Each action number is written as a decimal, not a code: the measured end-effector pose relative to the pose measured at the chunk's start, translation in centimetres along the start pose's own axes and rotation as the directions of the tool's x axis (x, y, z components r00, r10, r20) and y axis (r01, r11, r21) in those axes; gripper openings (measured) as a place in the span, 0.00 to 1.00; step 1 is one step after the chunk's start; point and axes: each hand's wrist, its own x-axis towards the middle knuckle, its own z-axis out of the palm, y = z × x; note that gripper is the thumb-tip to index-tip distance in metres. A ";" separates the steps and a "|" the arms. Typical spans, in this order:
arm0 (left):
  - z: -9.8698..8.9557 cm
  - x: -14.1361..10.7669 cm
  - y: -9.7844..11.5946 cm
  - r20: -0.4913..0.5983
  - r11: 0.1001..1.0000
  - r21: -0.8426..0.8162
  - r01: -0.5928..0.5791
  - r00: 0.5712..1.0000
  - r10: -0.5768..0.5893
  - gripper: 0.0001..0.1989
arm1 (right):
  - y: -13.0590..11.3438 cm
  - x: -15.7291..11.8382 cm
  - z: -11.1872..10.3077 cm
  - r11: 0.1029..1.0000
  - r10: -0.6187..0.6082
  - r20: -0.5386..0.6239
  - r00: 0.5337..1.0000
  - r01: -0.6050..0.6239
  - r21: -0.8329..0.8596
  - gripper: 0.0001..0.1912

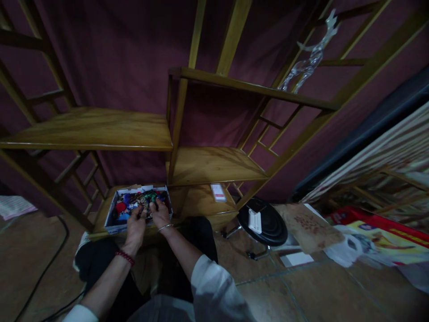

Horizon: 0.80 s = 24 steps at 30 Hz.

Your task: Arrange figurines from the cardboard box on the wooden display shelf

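The open cardboard box of multicoloured trinkets sits at the left end of the lowest wooden shelf, close to its front edge. The left hand, wearing a red bead bracelet, and the right hand, wearing a silver bangle, are half-curled among the trinkets; from here I cannot tell whether either grips a piece. Beside the shelf's right end stands a round black stool

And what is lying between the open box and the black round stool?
In the head view, a pixelated white-and-red item lies on the lower shelf between the box and the stool; nearer the camera is the person's right knee.
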 end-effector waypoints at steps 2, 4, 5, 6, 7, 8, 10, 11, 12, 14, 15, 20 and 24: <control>-0.1 -0.2 0.0 0.014 0.999 0.032 0.008 1.000 -0.009 0.16 | 0.1 0.1 0.0 1.000 0.021 -0.025 0.999 -0.021 -0.016 0.16; -0.2 -0.3 0.0 0.026 0.998 0.067 0.021 0.999 -0.023 0.16 | 0.1 0.1 -0.1 0.999 0.039 -0.030 0.999 -0.039 -0.007 0.17; -0.2 -0.4 -0.1 0.028 0.997 0.080 0.023 0.999 -0.026 0.16 | 0.1 0.1 -0.1 0.999 0.043 -0.027 0.999 -0.043 0.008 0.17; -0.2 -0.4 -0.2 0.026 0.996 0.087 0.021 0.999 -0.024 0.16 | 0.1 0.1 -0.2 0.999 0.041 -0.023 0.999 -0.041 0.026 0.17; -0.2 -0.4 -0.3 0.022 0.996 0.090 0.016 1.000 -0.018 0.16 | 0.1 0.1 -0.2 0.998 0.039 -0.022 0.999 -0.038 0.046 0.17; -0.2 -0.4 -0.5 0.020 0.996 0.089 0.004 1.000 -0.006 0.15 | 0.1 0.1 -0.2 0.997 0.037 -0.023 0.999 -0.035 0.066 0.18; -0.3 -0.2 -0.6 0.018 0.996 0.091 -0.022 1.000 0.021 0.15 | 0.1 0.0 -0.2 0.994 0.041 -0.038 0.998 -0.037 0.101 0.18; -0.4 -0.2 -0.6 0.017 0.995 0.092 -0.035 0.999 0.034 0.14 | 0.1 0.0 -0.2 0.992 0.045 -0.044 0.998 -0.040 0.121 0.19; -0.4 -0.2 -0.6 0.017 0.995 0.091 -0.045 0.999 0.044 0.14 | 0.1 0.0 -0.2 0.988 0.051 -0.047 0.998 -0.043 0.147 0.19; -0.6 -0.2 -0.4 0.018 0.994 0.084 -0.070 0.998 0.068 0.14 | 0.1 0.1 0.0 0.976 0.061 -0.025 0.998 -0.054 0.210 0.19; -0.7 -0.3 -0.3 0.016 0.993 0.082 -0.081 0.997 0.080 0.14 | 0.1 0.1 0.1 0.969 0.068 -0.013 0.998 -0.063 0.241 0.20; -1.0 -0.9 0.5 -0.015 0.996 0.046 -0.083 0.996 0.084 0.13 | 0.4 0.3 0.5 0.941 0.096 -0.008 0.995 -0.088 0.327 0.24; -1.1 -1.4 1.4 -0.017 0.998 -0.010 -0.068 0.998 0.068 0.13 | 0.5 0.3 0.5 0.951 0.031 -0.045 0.999 -0.015 0.310 0.24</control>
